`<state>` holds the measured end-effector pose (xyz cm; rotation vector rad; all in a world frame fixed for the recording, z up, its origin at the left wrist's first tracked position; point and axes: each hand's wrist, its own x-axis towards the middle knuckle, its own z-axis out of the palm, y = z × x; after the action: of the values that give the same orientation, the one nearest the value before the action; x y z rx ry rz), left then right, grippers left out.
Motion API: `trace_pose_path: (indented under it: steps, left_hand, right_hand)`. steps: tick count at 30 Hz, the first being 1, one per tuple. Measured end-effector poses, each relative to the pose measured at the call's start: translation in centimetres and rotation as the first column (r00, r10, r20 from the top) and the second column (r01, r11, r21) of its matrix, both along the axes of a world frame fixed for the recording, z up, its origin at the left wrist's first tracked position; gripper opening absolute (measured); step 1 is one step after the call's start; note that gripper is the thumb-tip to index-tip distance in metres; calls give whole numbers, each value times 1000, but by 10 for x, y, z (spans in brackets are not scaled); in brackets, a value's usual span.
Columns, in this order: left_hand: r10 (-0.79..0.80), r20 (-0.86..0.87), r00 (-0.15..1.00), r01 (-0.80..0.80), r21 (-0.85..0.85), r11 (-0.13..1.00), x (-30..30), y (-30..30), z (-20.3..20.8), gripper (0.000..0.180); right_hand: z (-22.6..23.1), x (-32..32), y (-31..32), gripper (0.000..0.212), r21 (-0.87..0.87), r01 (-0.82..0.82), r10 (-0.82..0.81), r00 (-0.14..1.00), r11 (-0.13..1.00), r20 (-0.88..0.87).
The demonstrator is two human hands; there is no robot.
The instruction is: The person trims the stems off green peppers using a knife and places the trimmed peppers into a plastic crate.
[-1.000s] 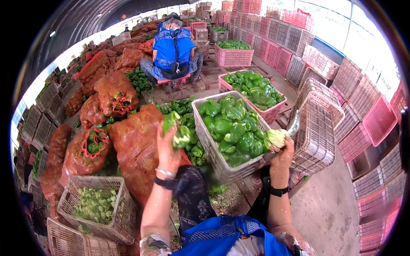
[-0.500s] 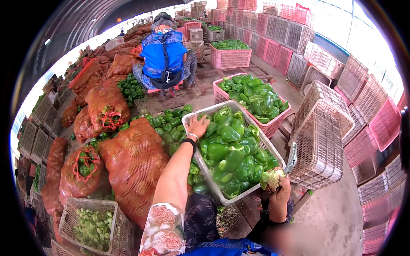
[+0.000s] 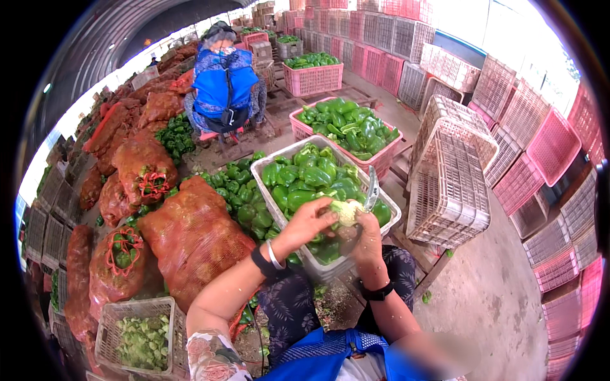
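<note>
Both of my hands meet above the near corner of a pale grey crate point(image 3: 396, 219) heaped with green bell peppers point(image 3: 311, 176). A pale, seedy pepper core point(image 3: 346, 213) sits between them. My left hand point(image 3: 306, 225) has its fingertips pinched on the core's left side. My right hand point(image 3: 368, 244) is closed, its thumb and fingers against the core's other side. A small knife point(image 3: 372, 188) juts up from the right hand, its blade raised and its handle hidden in the grip.
Red mesh sacks point(image 3: 194, 238) and loose peppers point(image 3: 236, 197) lie left. A crate of pale pepper scraps point(image 3: 141, 343) stands near left. Beyond are a pink crate of peppers point(image 3: 356, 130) and a seated person in blue point(image 3: 223, 82). Stacked crates point(image 3: 451, 184) rise right.
My left hand has come back from the crate's far left edge to the core. My right hand has lifted core and knife up and leftward over the crate. The view has shifted slightly.
</note>
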<state>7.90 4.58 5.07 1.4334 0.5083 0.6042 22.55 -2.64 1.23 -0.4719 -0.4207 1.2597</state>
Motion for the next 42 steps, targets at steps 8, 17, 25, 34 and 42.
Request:
trace_pose_path:
  steps: [8,17,25,34,42]
  left_hand:
    - [248,150,957,-269,150,951,-10,-23,1,11]
    - [326,272,905,-363,97,927,-11,-27,-4,8]
    - [223,169,960,-187,-208,960,-16,-27,-8,21]
    - [496,136,858,-514,218,829,-7,-33,-22,8]
    - [435,120,893,-421,-127,898,6,-30,-15,6]
  right_hand:
    - [8,-23,-5,16,45,72,-76,994,996,83]
    - [8,-30,2,22,-1,166,-166,985,986,-45]
    - [-2,-28,-3,39,34,-174,178,972,984,-157]
    - [1,-40,-9,30,52,-52,53,998,997,-24]
    - [29,-31,-26,27,43,413,-399,842,910,364]
